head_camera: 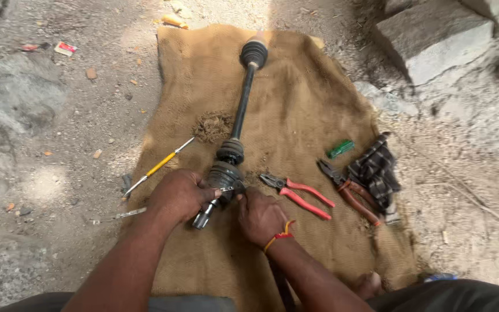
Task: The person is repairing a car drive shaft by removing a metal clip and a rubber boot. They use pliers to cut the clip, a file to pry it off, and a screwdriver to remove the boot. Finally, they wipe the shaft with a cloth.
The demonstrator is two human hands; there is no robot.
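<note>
Fingers [206,193] of my left hand [179,195] curl around the near rubber boot [224,173] of the drive shaft [242,107], thumb across its band, and my right hand [259,217] pinches narrow against the same boot from the other side. I see the shaft lying lengthwise on a brown sack cloth [295,110] spread over the dirt, its far boot [253,54] up near the cloth's top edge and its metal stub end [202,219] poking out between my hands. Just right of my right hand lie red-handled pliers [298,195]; farther right sit darker pliers [347,193], partly on a checked rag [375,169], with a small green piece [340,148] above them. A yellow-handled screwdriver [157,167] lies on the cloth's left edge.
</note>
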